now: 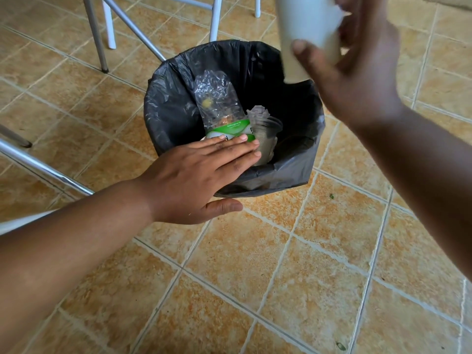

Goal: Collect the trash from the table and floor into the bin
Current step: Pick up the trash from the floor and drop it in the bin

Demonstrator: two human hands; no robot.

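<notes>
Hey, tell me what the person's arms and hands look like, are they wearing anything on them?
Nothing is worn. The left hand and right hand are bare: no gloves, rings, watch or bracelet visible. Both forearms are uncovered as far as the picture shows, with no sleeve edge in view. Fingernails are short and unpainted. The right hand is blurred, so small details there cannot be told.

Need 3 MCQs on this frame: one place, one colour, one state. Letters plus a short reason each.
1. Where is the crushed clear bottle?
A. on the floor
B. in the bin
C. in the right hand

2. What colour is the bin liner?
A. black
B. blue
C. white

3. What is the left hand doing?
A. gripping the bottle
B. making a fist
C. open and flat over the bin's near rim

Key:
1 B, it stands among cups inside the liner.
2 A, the plastic is black.
3 C, fingers are extended; the right hand holds the white paper cup.
</notes>
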